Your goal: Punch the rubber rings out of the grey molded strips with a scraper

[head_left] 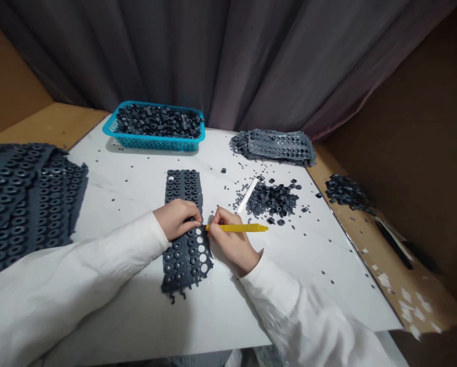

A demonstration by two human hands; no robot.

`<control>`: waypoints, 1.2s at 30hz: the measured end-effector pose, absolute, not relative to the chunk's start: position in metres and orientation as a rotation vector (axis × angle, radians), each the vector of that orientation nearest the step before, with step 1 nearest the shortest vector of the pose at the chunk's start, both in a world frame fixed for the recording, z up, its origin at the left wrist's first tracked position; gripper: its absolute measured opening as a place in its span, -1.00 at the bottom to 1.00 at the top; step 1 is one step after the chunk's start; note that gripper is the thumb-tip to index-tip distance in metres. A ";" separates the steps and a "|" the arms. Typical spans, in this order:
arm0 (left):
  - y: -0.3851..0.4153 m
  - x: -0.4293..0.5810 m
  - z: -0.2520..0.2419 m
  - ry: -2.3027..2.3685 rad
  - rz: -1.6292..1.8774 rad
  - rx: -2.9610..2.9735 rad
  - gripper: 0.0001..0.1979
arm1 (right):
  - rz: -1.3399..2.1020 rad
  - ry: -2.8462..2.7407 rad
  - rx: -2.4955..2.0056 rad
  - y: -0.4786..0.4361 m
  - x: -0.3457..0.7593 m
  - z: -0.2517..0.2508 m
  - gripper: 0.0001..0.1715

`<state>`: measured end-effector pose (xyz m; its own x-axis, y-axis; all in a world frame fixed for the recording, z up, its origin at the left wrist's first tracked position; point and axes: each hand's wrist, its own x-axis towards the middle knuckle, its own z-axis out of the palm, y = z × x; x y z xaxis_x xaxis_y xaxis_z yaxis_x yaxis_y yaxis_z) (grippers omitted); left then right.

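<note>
The left hand [177,219] and right hand [232,240], in white sleeves [109,260], sit just beside each other over a dark grey moulded rubber strip [186,257] on a white marble-patterned board [220,311]. The left fingers curl onto the strip, though whether they pinch it or only press is hard to make out. The right hand grips a yellow pry tool [238,228], its tip at the strip's edge by the left fingertips. The strip's lower part has empty round holes; its far part lies partly under the left hand.

A wider stack of perforated sheets [25,204] lies at left, cut off by the frame. Farther on are a heap of loose rubber rings [270,200], a white stick [247,196], a crumpled sheet [274,148] and a blue plastic basket [154,126] full of rings.
</note>
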<state>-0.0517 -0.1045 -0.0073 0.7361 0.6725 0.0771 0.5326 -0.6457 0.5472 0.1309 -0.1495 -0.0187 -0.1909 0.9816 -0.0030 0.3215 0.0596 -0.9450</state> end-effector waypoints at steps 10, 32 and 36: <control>-0.117 -0.036 0.004 1.020 -0.048 2.707 -0.86 | 1.131 -1.599 -1.331 -0.148 0.130 -0.019 -0.85; -0.097 -0.054 0.001 0.906 0.582 0.721 -0.83 | 1.294 -1.405 -1.132 -0.155 0.139 -0.021 -0.89; -0.098 -0.053 0.003 0.835 0.586 0.585 -0.89 | 1.074 -1.666 -0.976 -0.164 0.146 -0.012 -0.83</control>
<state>-0.0535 -0.0981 0.0031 0.5370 0.6772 -0.5030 -0.2421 0.6950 0.6771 0.1459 -0.1641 -0.0122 -0.2848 0.9218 0.2631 0.1414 0.3119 -0.9395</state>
